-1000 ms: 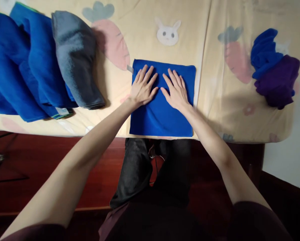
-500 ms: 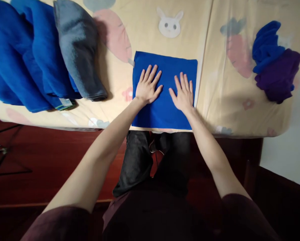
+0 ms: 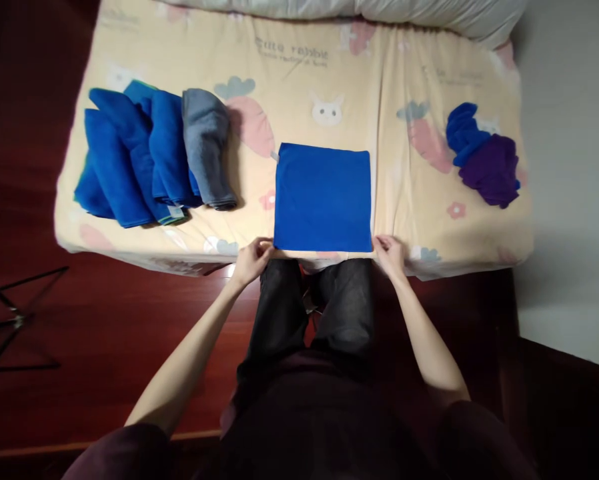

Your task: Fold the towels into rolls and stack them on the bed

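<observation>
A square blue towel (image 3: 323, 199) lies flat and smooth near the front edge of the bed, a small pale tag sticking out at its upper left. My left hand (image 3: 253, 260) is at the towel's near left corner, its thumb and fingers pinched together on that corner. At the near right corner my right hand (image 3: 389, 256) pinches the cloth in the same way. Both corners still rest on the bed, and the fingertips partly hide them.
Several blue towels (image 3: 124, 167) lie folded in an overlapping row on the left, with a grey towel (image 3: 207, 147) beside them. Crumpled blue and purple cloths (image 3: 489, 170) sit at the right. A white quilt (image 3: 329, 8) lines the far side; a black metal stand (image 3: 17, 320) is on the floor.
Both hands have left the middle of the blue towel, where they lay flat with fingers spread, and have closed at its two near corners. The view now takes in more of the bed.
</observation>
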Demonstrator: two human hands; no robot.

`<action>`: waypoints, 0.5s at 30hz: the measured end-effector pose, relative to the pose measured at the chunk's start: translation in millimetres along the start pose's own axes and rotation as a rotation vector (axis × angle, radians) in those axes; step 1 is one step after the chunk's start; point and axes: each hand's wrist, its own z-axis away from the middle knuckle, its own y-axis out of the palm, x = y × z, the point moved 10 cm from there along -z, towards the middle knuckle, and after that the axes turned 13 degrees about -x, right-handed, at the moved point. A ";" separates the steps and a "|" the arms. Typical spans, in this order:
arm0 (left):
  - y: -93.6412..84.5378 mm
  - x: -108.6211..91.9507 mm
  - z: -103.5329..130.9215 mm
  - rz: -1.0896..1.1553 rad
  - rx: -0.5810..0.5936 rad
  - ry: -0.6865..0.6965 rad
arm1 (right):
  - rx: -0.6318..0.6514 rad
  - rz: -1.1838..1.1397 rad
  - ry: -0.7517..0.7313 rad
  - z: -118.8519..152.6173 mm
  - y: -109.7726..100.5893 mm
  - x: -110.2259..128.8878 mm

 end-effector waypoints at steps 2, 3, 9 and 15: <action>10.2 22.7 20.0 0.193 0.110 -0.154 | 0.077 -0.151 0.210 21.6 -1.0 -31.1; 15.6 28.0 24.3 0.293 0.128 -0.219 | 0.106 -0.231 0.286 29.2 1.9 -38.1; 30.2 21.1 12.1 0.522 0.023 -0.330 | 0.100 -0.491 0.340 33.8 15.7 -15.5; 30.2 13.4 3.4 0.466 0.064 -0.317 | 0.194 -0.307 0.365 30.5 25.9 -14.2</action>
